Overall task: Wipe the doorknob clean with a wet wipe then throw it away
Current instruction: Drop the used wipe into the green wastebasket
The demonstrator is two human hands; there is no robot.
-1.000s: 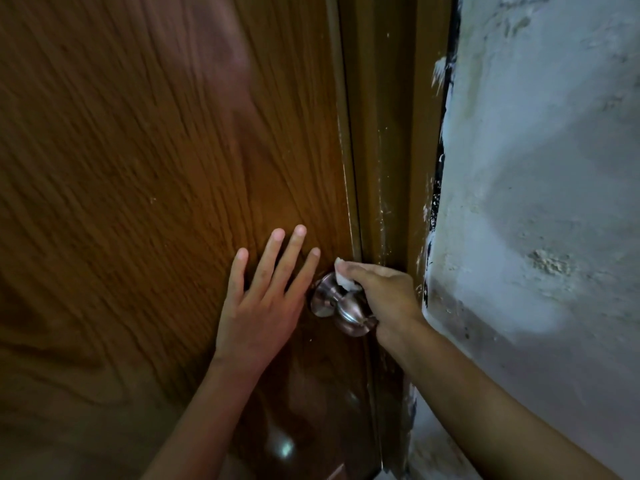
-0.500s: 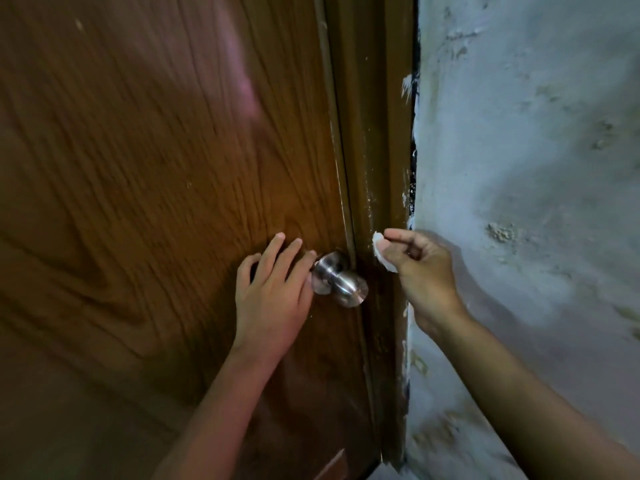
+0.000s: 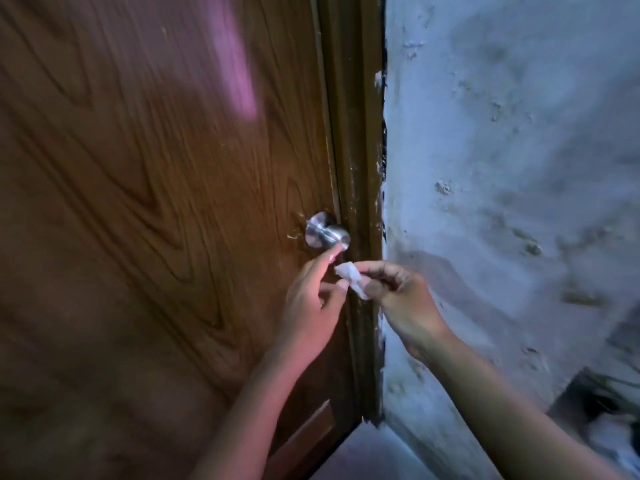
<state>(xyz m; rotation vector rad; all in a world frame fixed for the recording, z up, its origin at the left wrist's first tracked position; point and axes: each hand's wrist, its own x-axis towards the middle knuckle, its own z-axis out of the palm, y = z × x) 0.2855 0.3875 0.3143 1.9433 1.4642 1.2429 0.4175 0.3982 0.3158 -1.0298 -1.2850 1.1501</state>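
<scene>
A round silver doorknob sticks out of the brown wooden door near its right edge. Just below the knob, my right hand pinches a small crumpled white wet wipe between thumb and fingers. My left hand is close beside the wipe, fingers loosely apart, its index fingertip almost at the underside of the knob. Both hands are off the knob and away from the door face.
The brown door frame runs down right of the knob. A rough, stained white wall fills the right side. A dark opening with something pale in it shows at the lower right corner. A strip of floor lies below the door.
My right hand took the wipe off the knob and dropped below it. My left hand left the door face and came down next to the wipe. The view shifted, so the knob sits higher.
</scene>
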